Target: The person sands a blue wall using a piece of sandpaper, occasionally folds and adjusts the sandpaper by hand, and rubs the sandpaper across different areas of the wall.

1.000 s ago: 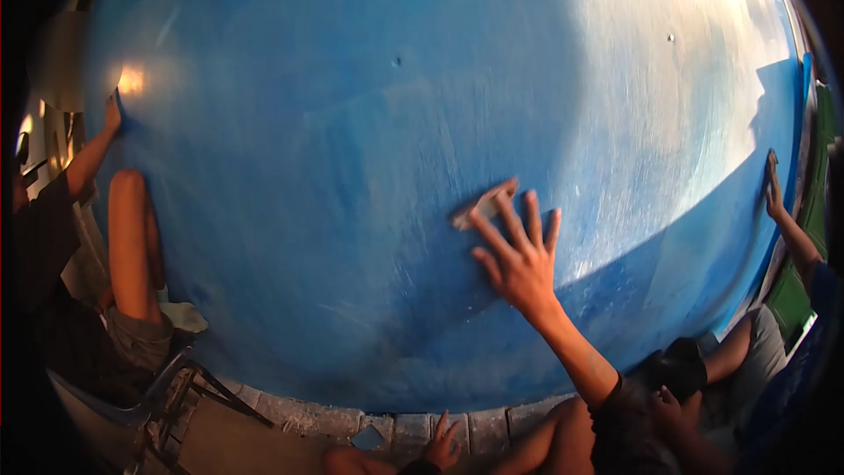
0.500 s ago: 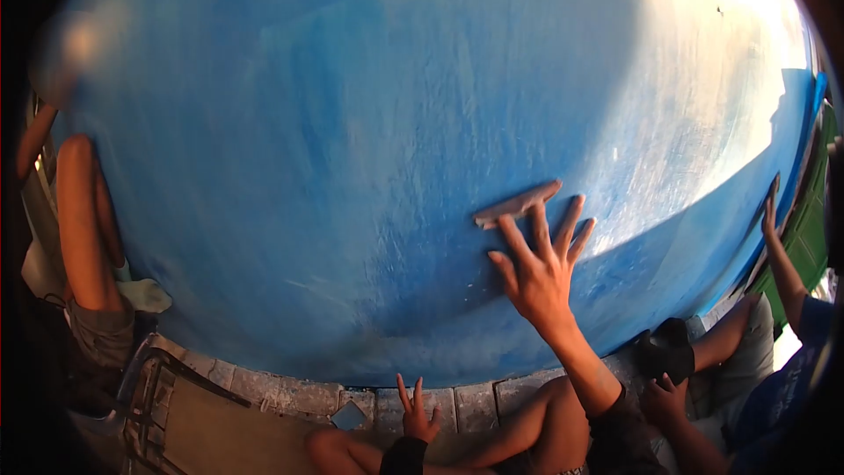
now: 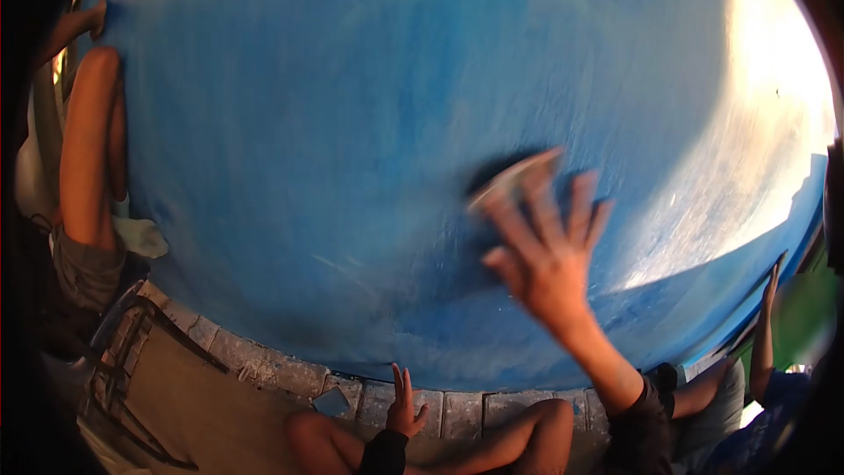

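Note:
A large blue painted surface (image 3: 352, 123) fills most of the view. My right hand (image 3: 554, 273), fingers spread and blurred, has its fingertips on a thin, brownish flat piece (image 3: 517, 178), which is tilted and casts a dark shadow on the blue surface. Low in the view, near the bottom edge of the blue surface, my left hand (image 3: 406, 405) is raised with its fingers apart and nothing in it.
One person's hand (image 3: 99, 18) and bent leg (image 3: 88, 149) are at the left, by a metal chair frame (image 3: 167, 334). Another person's hand (image 3: 771, 286) touches the surface at the right. Paving bricks (image 3: 299, 376) run below, with a small bluish square (image 3: 331, 402).
The view has shifted, moving the surface's marks rightward. The flat piece now stands more tilted under my right fingers. My left hand has come up further into view.

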Motion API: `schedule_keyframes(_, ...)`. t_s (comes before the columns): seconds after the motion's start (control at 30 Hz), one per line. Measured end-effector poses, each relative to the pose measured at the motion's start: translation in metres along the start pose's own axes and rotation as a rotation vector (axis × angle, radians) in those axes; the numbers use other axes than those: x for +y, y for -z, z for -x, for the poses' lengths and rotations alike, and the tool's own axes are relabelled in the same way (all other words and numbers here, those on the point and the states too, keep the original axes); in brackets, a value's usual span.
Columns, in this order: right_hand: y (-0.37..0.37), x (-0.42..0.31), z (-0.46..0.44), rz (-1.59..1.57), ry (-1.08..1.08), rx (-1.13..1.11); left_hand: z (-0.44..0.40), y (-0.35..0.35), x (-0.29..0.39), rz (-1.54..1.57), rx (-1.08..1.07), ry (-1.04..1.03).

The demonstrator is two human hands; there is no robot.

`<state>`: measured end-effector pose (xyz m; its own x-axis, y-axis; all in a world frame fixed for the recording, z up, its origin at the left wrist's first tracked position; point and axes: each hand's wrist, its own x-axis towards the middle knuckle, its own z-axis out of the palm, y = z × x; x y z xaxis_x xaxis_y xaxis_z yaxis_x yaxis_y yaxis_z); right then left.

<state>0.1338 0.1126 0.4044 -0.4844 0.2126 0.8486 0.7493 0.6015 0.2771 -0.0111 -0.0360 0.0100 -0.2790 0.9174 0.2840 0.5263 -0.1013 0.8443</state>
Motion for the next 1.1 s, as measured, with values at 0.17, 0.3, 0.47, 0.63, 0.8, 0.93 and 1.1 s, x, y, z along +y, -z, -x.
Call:
schedule_keyframes(0.17,-0.045,-0.046,0.078,-0.110,0.350,-0.266,-0.001,0.005,0.004,-0.054,0.013,-0.034)
schedule_keyframes(0.3,-0.031,-0.026,0.052,-0.059,0.239,-0.186,0.008,0.004,-0.005,-0.099,0.038,0.097)
schedule_keyframes(0.47,0.011,0.019,-0.030,0.084,-0.045,0.076,0.004,0.013,0.005,-0.213,0.247,0.097)
schedule_keyframes(0.63,-0.031,-0.042,0.028,-0.043,0.117,-0.072,0.005,0.009,0.013,-0.013,0.278,0.068)
schedule_keyframes(0.8,-0.063,-0.054,0.079,-0.096,0.366,-0.196,0.001,0.017,0.001,0.024,0.267,-0.020)
schedule_keyframes(0.93,-0.022,-0.009,0.003,-0.002,0.060,0.080,-0.004,0.018,0.000,0.017,0.248,-0.005)
schedule_keyframes(1.1,-0.004,-0.003,-0.011,-0.123,-0.055,0.157,-0.006,0.005,-0.004,-0.111,0.286,-0.074)
